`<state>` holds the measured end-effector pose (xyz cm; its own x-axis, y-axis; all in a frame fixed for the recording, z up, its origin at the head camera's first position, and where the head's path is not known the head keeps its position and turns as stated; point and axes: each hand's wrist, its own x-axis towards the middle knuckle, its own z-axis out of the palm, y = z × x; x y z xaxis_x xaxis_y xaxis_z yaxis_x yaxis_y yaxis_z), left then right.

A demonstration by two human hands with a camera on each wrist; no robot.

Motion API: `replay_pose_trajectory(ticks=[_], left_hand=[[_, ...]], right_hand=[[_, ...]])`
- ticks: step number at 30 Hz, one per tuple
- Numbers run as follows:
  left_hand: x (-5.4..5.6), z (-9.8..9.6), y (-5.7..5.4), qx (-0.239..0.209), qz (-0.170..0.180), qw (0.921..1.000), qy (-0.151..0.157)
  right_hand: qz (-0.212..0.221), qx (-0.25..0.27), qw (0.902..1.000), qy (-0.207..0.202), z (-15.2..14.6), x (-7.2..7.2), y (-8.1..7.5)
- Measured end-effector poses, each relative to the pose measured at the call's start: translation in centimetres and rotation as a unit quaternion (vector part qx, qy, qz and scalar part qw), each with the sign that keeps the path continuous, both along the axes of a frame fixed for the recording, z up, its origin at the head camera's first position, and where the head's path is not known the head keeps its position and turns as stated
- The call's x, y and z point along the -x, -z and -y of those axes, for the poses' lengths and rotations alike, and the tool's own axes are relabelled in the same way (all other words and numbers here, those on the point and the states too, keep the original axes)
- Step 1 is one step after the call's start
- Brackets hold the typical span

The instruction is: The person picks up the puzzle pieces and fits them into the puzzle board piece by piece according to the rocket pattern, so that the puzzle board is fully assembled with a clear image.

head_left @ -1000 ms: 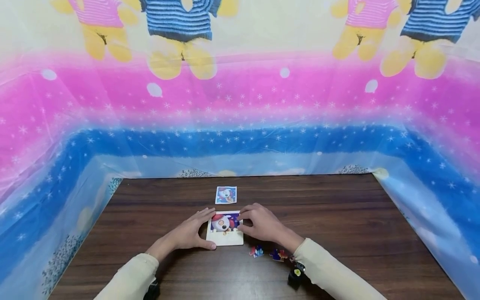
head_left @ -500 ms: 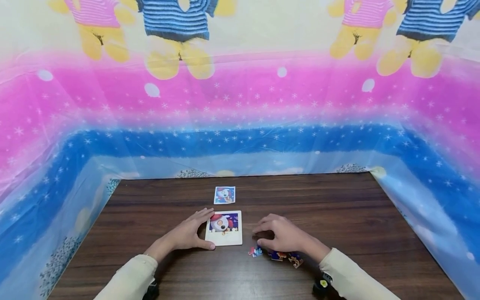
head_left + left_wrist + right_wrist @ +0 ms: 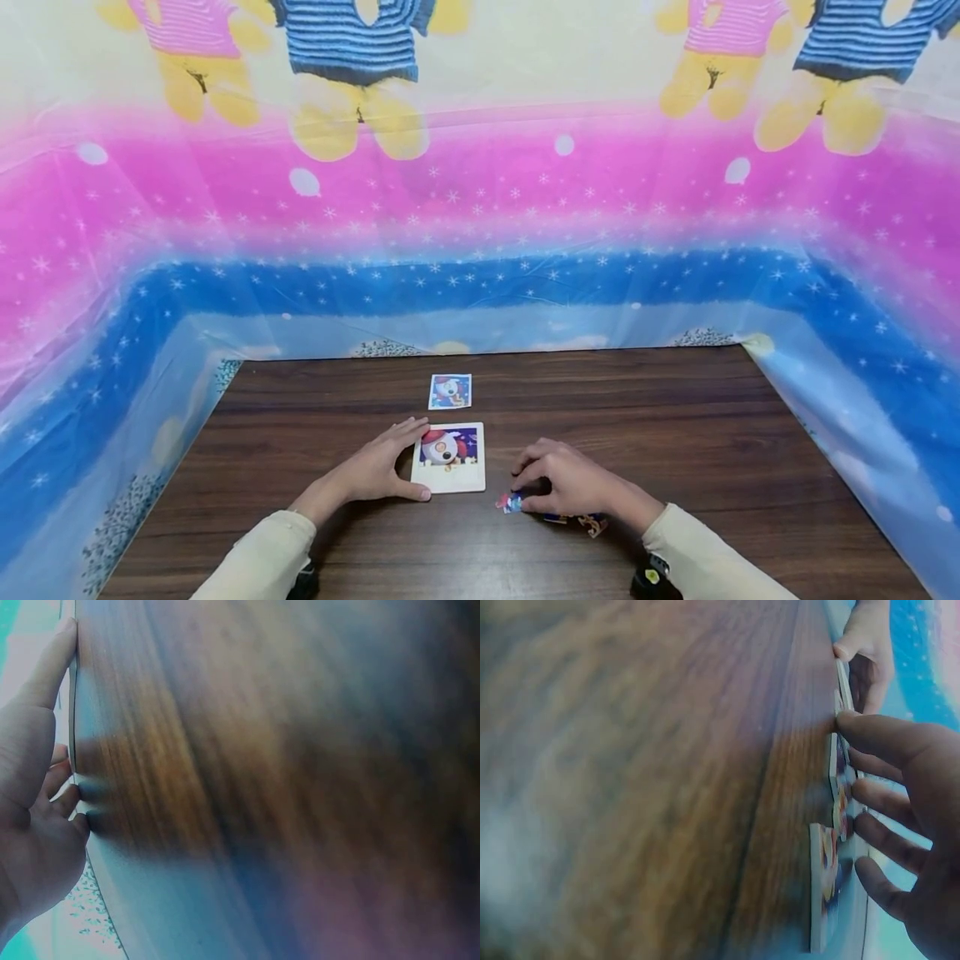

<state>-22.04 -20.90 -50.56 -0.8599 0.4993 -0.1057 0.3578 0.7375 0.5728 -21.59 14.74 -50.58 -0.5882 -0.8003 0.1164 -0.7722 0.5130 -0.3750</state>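
Note:
A puzzle board (image 3: 450,477) with a pale frame lies on the table, its upper part filled with a picture of a white-faced figure in a red hat. My left hand (image 3: 381,467) holds it by the left side, fingers at the top corner and thumb on the lower edge. To its right, my right hand (image 3: 566,479) is down at a red-and-blue puzzle piece (image 3: 509,503), thumb and index finger at its edges. More puzzle pieces (image 3: 592,524) lie partly hidden under that hand. The right wrist view shows the thumb touching a piece, with other puzzle pieces (image 3: 825,889) below the loosely bent fingers.
Behind the board lies a small picture card (image 3: 450,392) with a similar figure. The dark wood table (image 3: 637,408) is bordered at the back and sides by a printed cloth (image 3: 480,283). Black wrist cameras hang under both sleeves.
My right hand has left the board's right edge and moved right and down to the loose puzzle pieces. My left hand has stayed at the board.

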Motion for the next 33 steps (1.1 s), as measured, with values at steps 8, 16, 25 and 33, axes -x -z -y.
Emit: replay_pose_trajectory(ticks=[8, 16, 25, 33], left_hand=[[-0.04, -0.03, -0.14, 0.0, -0.002, 1.0, -0.001], [0.0, 0.0, -0.17, 0.0, -0.002, 1.0, -0.002], [0.01, -0.01, -0.04, -0.002, -0.004, 1.0, 0.003], [-0.28, 0.04, -0.17, -0.004, -0.008, 0.9999, 0.005]], right_hand=[[-0.011, 0.0, 0.999, 0.044, 0.48, -0.21, -0.21], [-0.014, -0.019, 0.9993, 0.029, 0.28, 0.05, -0.46], [-0.012, -0.03, 0.9984, 0.046, 0.68, -0.12, -0.6], [-0.004, -0.032, 0.9988, 0.036, 0.68, -0.03, -0.62]])
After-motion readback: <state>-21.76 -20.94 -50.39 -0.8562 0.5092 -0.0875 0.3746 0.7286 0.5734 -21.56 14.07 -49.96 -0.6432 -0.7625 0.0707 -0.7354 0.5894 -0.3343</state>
